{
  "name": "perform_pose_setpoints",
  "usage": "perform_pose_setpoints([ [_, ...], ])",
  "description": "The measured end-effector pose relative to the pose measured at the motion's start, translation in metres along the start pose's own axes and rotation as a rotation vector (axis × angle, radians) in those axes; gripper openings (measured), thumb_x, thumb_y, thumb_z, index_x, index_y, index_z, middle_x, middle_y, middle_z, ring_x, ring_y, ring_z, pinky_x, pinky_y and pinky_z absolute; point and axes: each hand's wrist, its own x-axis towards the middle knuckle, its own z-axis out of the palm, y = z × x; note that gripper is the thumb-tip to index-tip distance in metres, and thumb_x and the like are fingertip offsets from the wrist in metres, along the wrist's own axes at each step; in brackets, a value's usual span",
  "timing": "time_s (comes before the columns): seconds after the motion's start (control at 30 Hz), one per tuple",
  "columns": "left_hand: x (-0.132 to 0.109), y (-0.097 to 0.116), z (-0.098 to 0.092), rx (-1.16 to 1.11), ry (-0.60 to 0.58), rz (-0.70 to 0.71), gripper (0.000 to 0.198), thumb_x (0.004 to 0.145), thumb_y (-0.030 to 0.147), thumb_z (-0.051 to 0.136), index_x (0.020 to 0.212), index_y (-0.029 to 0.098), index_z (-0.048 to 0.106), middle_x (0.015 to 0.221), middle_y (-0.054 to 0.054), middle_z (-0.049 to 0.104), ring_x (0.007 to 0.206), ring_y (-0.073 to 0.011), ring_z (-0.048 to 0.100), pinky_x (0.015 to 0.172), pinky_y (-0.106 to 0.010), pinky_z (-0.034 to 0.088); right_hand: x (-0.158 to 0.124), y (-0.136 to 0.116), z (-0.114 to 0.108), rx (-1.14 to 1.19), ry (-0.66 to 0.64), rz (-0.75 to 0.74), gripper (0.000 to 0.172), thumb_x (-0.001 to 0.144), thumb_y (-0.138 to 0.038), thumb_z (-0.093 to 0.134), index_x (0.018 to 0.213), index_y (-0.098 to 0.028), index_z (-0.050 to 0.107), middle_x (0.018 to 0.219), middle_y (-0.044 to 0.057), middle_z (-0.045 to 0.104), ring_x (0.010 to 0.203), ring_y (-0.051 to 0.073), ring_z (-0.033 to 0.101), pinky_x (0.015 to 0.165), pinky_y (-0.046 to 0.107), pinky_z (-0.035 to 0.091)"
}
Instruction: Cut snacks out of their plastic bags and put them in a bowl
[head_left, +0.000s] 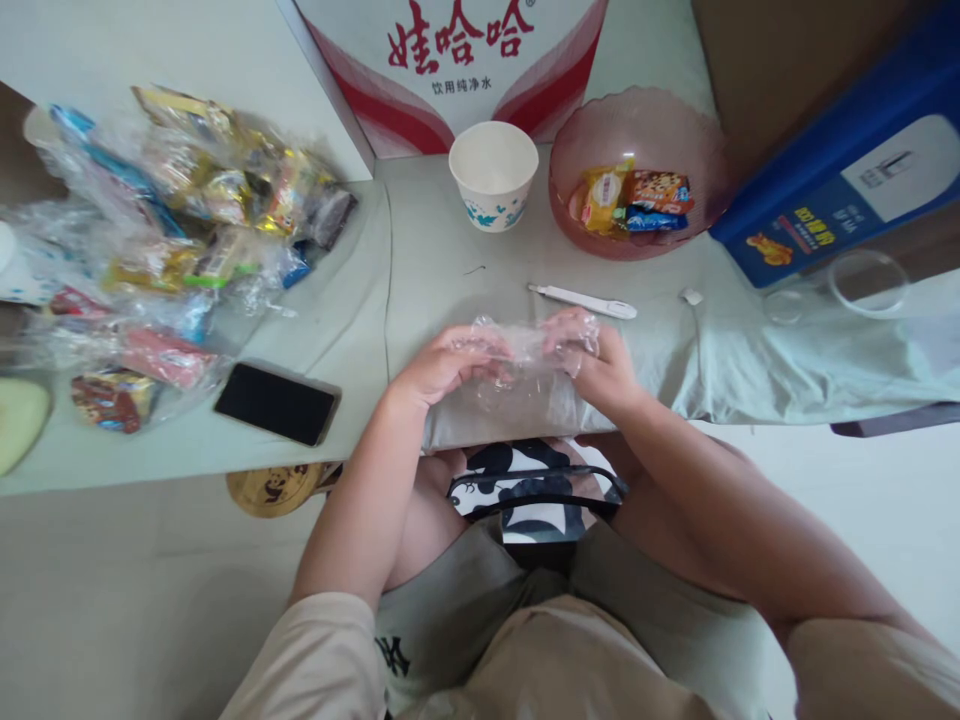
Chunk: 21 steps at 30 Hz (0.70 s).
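A clear plastic bag (529,385) is stretched between my two hands above the front edge of the cloth-covered table. My left hand (457,362) grips one side of it with bent fingers. On the other side, my right hand (589,355) has its fingers closed on the bunched plastic. Some fingertips show only through the film. Just beyond my right hand lies a white utility knife (583,300). A white paper cup (493,180) with a blue leaf print stands upright farther back. Beside it, a pink translucent bowl (566,205) holds several wrapped snacks (634,198).
Packaged snacks (225,200) in clear plastic heap up at the left. A black phone (277,403) lies near the table's front edge. Behind stands a white-and-red carton (465,60); a blue box (832,170) and a clear plastic cup (870,283) are at the right.
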Motion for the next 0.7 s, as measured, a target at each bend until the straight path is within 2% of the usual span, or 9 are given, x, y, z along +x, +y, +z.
perform_pose_setpoints([
  [0.07, 0.002, -0.001, -0.003, -0.015, 0.011, 0.047, 0.037, 0.071, 0.051, 0.079, 0.080, 0.016, 0.078, 0.077, -0.008, 0.077, 0.068, -0.0226, 0.075, 0.067, -0.033, 0.060, 0.001, -0.001, 0.000, 0.082, 0.022, 0.117, 0.018, 0.084, -0.040, 0.062, 0.077, -0.024, 0.068, 0.082, 0.003, 0.064, 0.074, 0.018, 0.062, 0.070, 0.034, 0.053],
  [0.13, 0.005, -0.002, -0.006, -0.027, 0.065, 0.111, 0.057, 0.080, 0.072, 0.061, 0.078, 0.017, 0.079, 0.079, -0.011, 0.078, 0.074, -0.0264, 0.076, 0.071, -0.039, 0.061, 0.002, -0.002, 0.000, 0.183, 0.026, 0.228, 0.038, 0.092, -0.058, 0.049, 0.084, -0.025, 0.066, 0.078, 0.002, 0.062, 0.061, 0.016, 0.057, 0.060, 0.032, 0.049],
  [0.23, 0.008, -0.005, -0.010, 0.058, 0.230, 0.196, 0.072, 0.087, 0.080, 0.042, 0.067, 0.020, 0.077, 0.080, -0.011, 0.078, 0.080, -0.0273, 0.076, 0.076, -0.040, 0.061, 0.004, -0.003, 0.000, 0.223, 0.042, 0.267, 0.058, 0.091, -0.075, 0.041, 0.073, -0.023, 0.058, 0.086, 0.004, 0.065, 0.063, 0.015, 0.058, 0.061, 0.031, 0.049],
  [0.33, 0.009, -0.007, -0.011, 0.291, 0.358, 0.297, 0.056, 0.086, 0.067, 0.061, 0.058, 0.021, 0.075, 0.077, -0.009, 0.077, 0.081, -0.0236, 0.074, 0.079, -0.036, 0.059, 0.005, -0.004, 0.000, 0.052, 0.054, 0.246, 0.045, 0.086, -0.061, 0.063, 0.065, -0.022, 0.054, 0.082, 0.004, 0.064, 0.067, 0.014, 0.057, 0.065, 0.030, 0.048],
  [0.4, 0.008, -0.007, -0.010, 0.453, 0.360, 0.366, 0.038, 0.079, 0.054, 0.076, 0.059, 0.022, 0.076, 0.080, -0.007, 0.077, 0.082, -0.0211, 0.073, 0.078, -0.033, 0.057, 0.006, -0.003, 0.000, -0.010, 0.087, 0.268, 0.028, 0.081, -0.047, 0.073, 0.082, -0.022, 0.061, 0.086, 0.003, 0.065, 0.068, 0.014, 0.057, 0.065, 0.030, 0.048],
  [0.5, 0.005, -0.005, -0.007, 0.553, 0.306, 0.443, 0.022, 0.070, 0.043, 0.086, 0.065, 0.022, 0.079, 0.088, -0.006, 0.078, 0.082, -0.0196, 0.072, 0.075, -0.032, 0.056, 0.007, -0.003, 0.001, -0.028, 0.045, 0.337, 0.050, 0.071, -0.034, 0.080, 0.115, -0.024, 0.059, 0.094, 0.002, 0.066, 0.068, 0.015, 0.059, 0.064, 0.032, 0.048],
  [0.53, 0.005, -0.005, -0.006, 0.542, 0.293, 0.469, 0.022, 0.070, 0.043, 0.087, 0.067, 0.022, 0.080, 0.089, -0.007, 0.078, 0.084, -0.0199, 0.072, 0.077, -0.033, 0.056, 0.008, -0.004, 0.001, -0.054, -0.007, 0.348, 0.053, 0.070, -0.032, 0.080, 0.117, -0.024, 0.058, 0.087, 0.000, 0.065, 0.065, 0.015, 0.057, 0.063, 0.032, 0.047],
  [0.6, 0.005, -0.006, -0.006, 0.472, 0.300, 0.519, 0.029, 0.075, 0.051, 0.083, 0.070, 0.022, 0.081, 0.088, -0.007, 0.078, 0.087, -0.0204, 0.072, 0.083, -0.034, 0.056, 0.010, -0.007, 0.000, -0.105, -0.085, 0.339, 0.039, 0.072, -0.030, 0.077, 0.108, -0.024, 0.062, 0.070, -0.003, 0.057, 0.059, 0.015, 0.051, 0.059, 0.031, 0.042],
  [0.7, 0.009, -0.010, -0.007, 0.346, 0.391, 0.535, 0.045, 0.082, 0.064, 0.074, 0.065, 0.022, 0.079, 0.079, -0.007, 0.075, 0.084, -0.0206, 0.072, 0.084, -0.036, 0.056, 0.013, -0.011, 0.000, 0.000, 0.028, 0.261, 0.028, 0.078, -0.034, 0.072, 0.102, -0.025, 0.060, 0.067, -0.004, 0.054, 0.059, 0.014, 0.049, 0.058, 0.030, 0.040],
])
